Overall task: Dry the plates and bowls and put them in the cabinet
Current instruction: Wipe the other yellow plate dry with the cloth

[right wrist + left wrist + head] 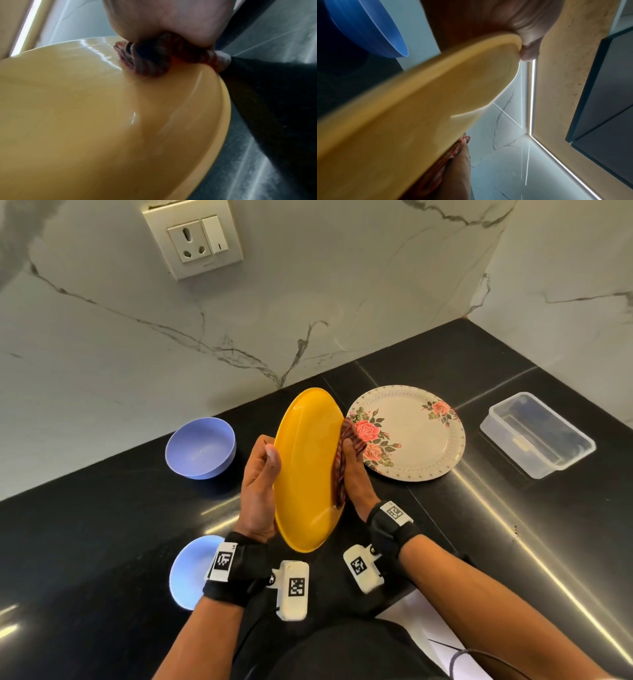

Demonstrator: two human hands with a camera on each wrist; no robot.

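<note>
A yellow plate (306, 470) stands on edge above the black counter, held between both hands. My left hand (260, 484) grips its left rim, thumb on the near face. My right hand (352, 470) presses a red striped cloth (346, 453) against the plate's right side. The right wrist view shows the bunched cloth (150, 59) pinched under the hand on the plate's glossy surface (85, 115). In the left wrist view the plate (419, 101) fills the frame, with my thumb on its rim. A floral plate (418, 436) lies flat to the right. Two blue bowls (200, 448) (188, 571) sit to the left.
A clear plastic container (536, 434) stands at the far right of the black counter (120, 525). A marble wall with a socket (193, 237) rises behind. The underside of an upper cabinet (604, 94) shows in the left wrist view.
</note>
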